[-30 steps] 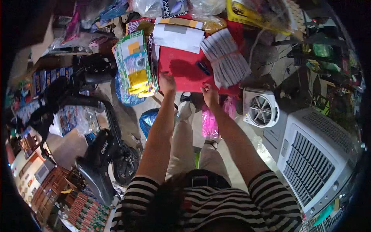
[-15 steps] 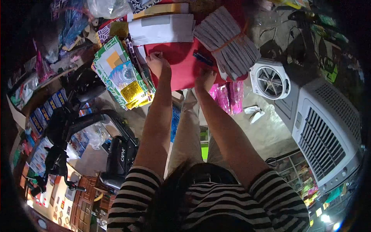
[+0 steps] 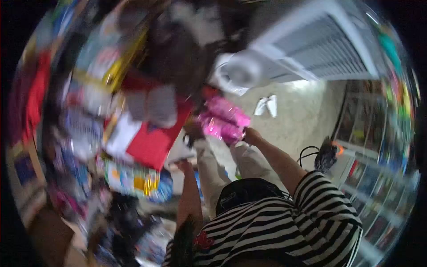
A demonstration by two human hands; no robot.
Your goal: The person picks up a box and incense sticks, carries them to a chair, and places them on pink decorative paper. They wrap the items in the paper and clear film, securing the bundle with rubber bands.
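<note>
A black waistband [image 3: 249,191] circles the person's middle. On its near side is a shirt [image 3: 267,222] in curving black and white stripes, with a ragged red patch [image 3: 204,240] near and to the left of the waistband. To its right, the right sleeve [image 3: 327,196] is short, loose and striped alike. Beyond the waistband run plain, pale beige trousers [image 3: 211,167]. The left hand [image 3: 181,165] and right hand [image 3: 252,136] are bare.

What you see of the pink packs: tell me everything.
The pink packs look like shiny, crinkled plastic: two long bundles side by side, slanting across the view. They appear just right of the red tabletop. The right hand is at their near end; blur hides whether it grips them. Their contents cannot be made out.
</note>
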